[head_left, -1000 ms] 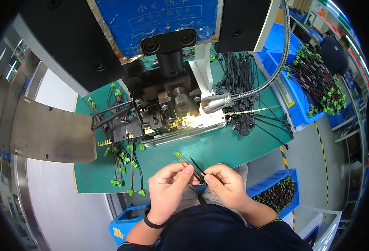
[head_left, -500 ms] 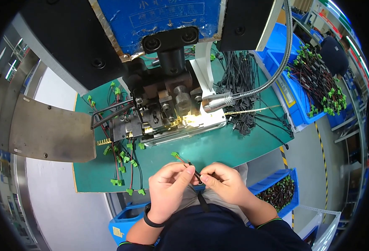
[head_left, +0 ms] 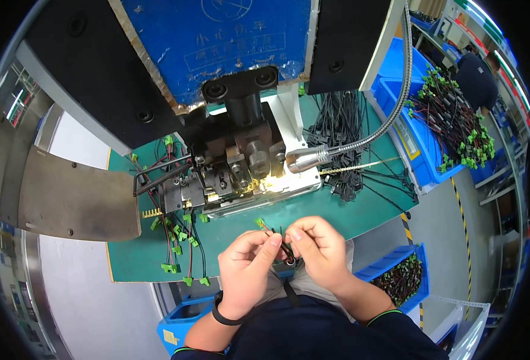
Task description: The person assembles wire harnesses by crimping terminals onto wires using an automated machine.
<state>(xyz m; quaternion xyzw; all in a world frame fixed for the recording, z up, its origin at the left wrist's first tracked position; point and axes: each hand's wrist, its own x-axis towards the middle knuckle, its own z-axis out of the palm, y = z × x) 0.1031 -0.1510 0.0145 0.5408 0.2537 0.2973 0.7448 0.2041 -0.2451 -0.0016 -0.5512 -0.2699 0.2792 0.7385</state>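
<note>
In front of my lap, my left hand [head_left: 245, 267] pinches a cable lead [head_left: 288, 257] of dark and red wire between thumb and index finger. A small green connector [head_left: 259, 222] on a short red wire pokes out above my left fingertips. My right hand [head_left: 319, 252] is closed at the same bundle, thumb against index finger. What it grips there is mostly hidden, though a thin black wire end stands up between both hands. Beyond the hands stands a crimping press [head_left: 244, 162], its tool area lit, with a gold terminal strip [head_left: 361, 165] running through it.
Several leads with green connectors [head_left: 178, 249] hang over the table's left front. A heap of black cables [head_left: 337, 126] lies right of the press, near a flexible metal lamp [head_left: 313, 158]. Blue bins [head_left: 424, 171] hold more leads on the right. Another person [head_left: 478, 78] works beyond.
My right hand has risen slightly and its fingertips have shifted up along the lead. A thin black wire end now shows upright between the hands. The whole view has tilted a little.
</note>
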